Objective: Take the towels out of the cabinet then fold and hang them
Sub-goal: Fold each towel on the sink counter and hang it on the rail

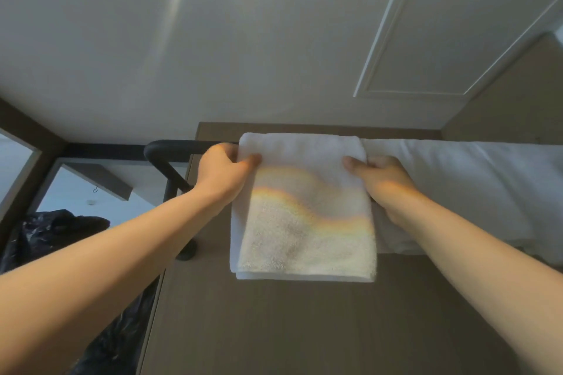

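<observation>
White terry, head view: folded towel [304, 207] draped over the black rail [176, 146], against the brown panel [304, 329], just beside a second white towel [457, 186] on its right. Left hand [225, 173] pinches the towel's upper left edge and right hand [380, 183] pinches the upper right edge, thumbs on the front.

Risk: the back flap is hidden, and if it is shorter than the front, the towel will likely slide off on release. A tug sideways could skew it or push it into the neighbouring towel.

Long axis runs vertical, fold up at the rail, free hem pointing down.
</observation>
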The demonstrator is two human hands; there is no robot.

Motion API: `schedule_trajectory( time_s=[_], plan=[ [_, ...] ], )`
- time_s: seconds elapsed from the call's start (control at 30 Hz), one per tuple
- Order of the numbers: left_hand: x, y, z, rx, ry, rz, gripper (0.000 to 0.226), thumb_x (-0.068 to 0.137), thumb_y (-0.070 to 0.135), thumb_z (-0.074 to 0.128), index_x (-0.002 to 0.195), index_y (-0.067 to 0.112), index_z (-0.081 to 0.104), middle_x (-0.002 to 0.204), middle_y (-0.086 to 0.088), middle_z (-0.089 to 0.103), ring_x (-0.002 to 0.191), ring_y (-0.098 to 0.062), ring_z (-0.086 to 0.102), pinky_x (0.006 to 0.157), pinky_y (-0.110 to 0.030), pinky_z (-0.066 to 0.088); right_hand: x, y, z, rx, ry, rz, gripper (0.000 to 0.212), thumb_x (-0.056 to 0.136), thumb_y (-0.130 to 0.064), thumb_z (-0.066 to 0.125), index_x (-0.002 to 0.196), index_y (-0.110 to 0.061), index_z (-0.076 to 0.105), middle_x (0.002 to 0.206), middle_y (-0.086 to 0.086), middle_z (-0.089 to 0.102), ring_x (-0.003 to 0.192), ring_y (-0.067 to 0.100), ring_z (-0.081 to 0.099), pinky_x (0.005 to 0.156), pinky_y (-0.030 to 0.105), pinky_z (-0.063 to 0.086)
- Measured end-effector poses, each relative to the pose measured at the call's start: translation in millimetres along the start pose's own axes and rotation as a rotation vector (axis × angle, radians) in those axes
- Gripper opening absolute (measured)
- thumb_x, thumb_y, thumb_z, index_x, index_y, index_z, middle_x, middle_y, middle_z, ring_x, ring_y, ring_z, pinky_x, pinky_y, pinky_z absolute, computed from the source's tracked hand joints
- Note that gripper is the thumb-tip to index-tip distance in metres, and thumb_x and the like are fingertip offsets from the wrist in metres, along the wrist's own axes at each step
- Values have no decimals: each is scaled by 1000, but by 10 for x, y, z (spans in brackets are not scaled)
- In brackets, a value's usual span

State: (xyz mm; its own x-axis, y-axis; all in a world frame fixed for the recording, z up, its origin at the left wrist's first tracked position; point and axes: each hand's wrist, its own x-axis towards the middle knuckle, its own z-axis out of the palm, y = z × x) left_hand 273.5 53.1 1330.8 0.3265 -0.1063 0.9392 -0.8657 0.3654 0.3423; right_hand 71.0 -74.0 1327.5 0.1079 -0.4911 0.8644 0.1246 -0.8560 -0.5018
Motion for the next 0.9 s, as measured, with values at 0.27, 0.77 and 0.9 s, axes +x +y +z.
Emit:
schedule_trajectory(
  time_s=[0.27, 0.77, 0.9],
  plan=[
    [536, 231, 68, 101, 112, 35, 42, 91, 38, 64, 118, 6, 61, 116, -12, 65, 106, -33, 61, 93, -40, 50, 508, -375, 62, -285, 192, -232, 40, 94, -38, 60, 71, -6, 56, 71, 14, 53, 67, 24, 52, 59, 34, 36],
    [602, 32, 263, 632, 127, 68, 62, 97, 59, 32, 107, 6, 62, 114, -15, 61, 111, -35, 52, 88, -40, 41, 552, -48, 212, -735, 321, -341, 34, 100, -39, 45, 110, -14, 64, 120, 15, 64, 118, 33, 52, 100, 37, 33],
    [315, -99, 247, 391, 131, 167, 59, 91, 59, 49, 126, 11, 52, 133, -11, 46, 125, -31, 39, 103, -43, 37, 352, 28, 189, -603, 288, -397, 44, 97, -39, 54, 127, -7, 55, 132, 16, 54, 126, 33, 44, 106, 38, 31]
  ],
)
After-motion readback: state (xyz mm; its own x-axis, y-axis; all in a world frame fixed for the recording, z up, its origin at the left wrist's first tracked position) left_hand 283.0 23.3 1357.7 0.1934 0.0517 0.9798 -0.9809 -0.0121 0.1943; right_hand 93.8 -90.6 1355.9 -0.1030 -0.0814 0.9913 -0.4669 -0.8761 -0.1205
